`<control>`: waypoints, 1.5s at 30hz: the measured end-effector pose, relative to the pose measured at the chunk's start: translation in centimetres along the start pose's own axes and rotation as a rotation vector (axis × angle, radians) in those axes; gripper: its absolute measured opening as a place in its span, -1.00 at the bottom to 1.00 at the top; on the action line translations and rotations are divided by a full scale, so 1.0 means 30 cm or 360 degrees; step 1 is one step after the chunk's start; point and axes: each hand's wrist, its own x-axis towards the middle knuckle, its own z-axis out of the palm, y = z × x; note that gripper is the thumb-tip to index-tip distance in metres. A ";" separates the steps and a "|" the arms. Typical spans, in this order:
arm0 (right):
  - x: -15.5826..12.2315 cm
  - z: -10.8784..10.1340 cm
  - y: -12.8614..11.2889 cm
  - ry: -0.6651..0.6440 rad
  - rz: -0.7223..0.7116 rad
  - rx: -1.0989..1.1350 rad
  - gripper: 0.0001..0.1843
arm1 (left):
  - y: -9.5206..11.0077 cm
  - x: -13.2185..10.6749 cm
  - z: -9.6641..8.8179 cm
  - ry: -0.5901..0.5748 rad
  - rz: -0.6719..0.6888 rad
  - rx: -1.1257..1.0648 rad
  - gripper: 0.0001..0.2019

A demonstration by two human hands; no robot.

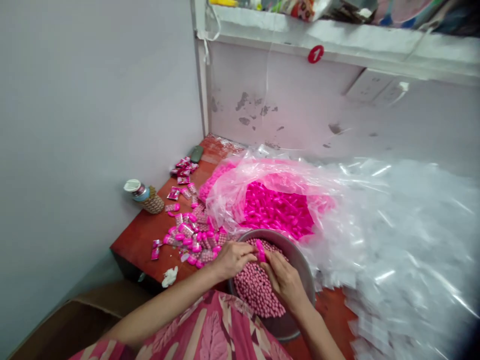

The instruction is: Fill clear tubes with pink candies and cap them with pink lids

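Observation:
A grey metal bowl full of small pale pink pellets sits at the near edge of a red-brown table. Both my hands are over the bowl. My left hand and my right hand pinch a bright pink capsule-shaped piece between them, fingers closed on it. Behind the bowl an open clear plastic bag holds a heap of bright pink pieces.
Loose pink pieces and small packets lie scattered left of the bowl. A capped jar stands by the left wall. A large pile of clear plastic bags fills the right. A shelf runs overhead.

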 end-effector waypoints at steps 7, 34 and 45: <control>-0.025 0.007 0.014 -0.0043 -0.0127 -0.0022 -0.68 | 0.022 0.000 0.008 -0.0113 0.0107 0.0286 -0.80; 0.137 -0.152 0.014 -0.0667 -0.0076 -0.0643 -0.24 | 0.015 0.057 0.046 -0.0024 -0.0714 -0.1002 -0.79; 0.053 0.034 -0.032 -0.0187 0.0439 -0.0557 -0.40 | -0.008 0.065 0.100 0.0392 -0.0993 -0.1431 -0.73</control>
